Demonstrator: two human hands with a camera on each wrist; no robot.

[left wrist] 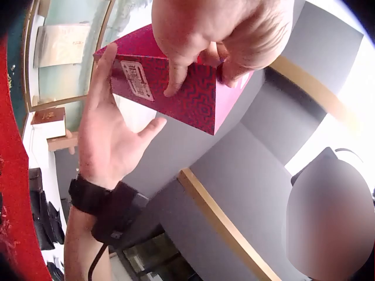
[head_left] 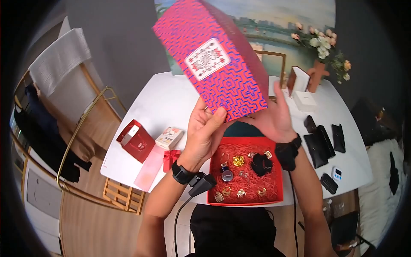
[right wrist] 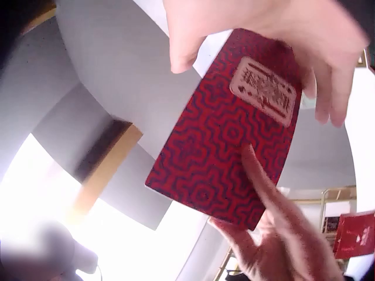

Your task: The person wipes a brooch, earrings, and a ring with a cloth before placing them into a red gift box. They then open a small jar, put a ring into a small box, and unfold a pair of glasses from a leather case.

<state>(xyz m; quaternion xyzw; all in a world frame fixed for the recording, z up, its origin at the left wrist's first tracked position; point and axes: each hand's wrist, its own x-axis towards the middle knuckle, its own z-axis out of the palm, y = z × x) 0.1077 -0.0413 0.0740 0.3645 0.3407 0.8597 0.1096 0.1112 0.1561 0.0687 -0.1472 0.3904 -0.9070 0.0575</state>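
Observation:
A tall box [head_left: 246, 92] with a pink-red and blue maze pattern is raised, tilted, above the table. A white playing-card-like label [head_left: 208, 59] marks its front face. My left hand [head_left: 202, 132] grips the box's lower end, its thumb pressed on the patterned face. Beside the lower right edge, my right hand [head_left: 278, 120] has its fingers extended and thumb spread; in the right wrist view [right wrist: 263, 17] its fingers lie along the box's far end. Below the hands sits an open red gift box [head_left: 280, 188] lined with red shredded paper, holding several small jewelry-like pieces and a dark scrunchie-like item [head_left: 261, 164].
On the left of the white table [head_left: 141, 96] stand a red gift bag [head_left: 139, 145], a small pale box [head_left: 170, 137] and a red ribbon bow [head_left: 171, 159]. Black wallets [head_left: 316, 150], a white box [head_left: 305, 101] and a flower vase [head_left: 317, 76] are at the right.

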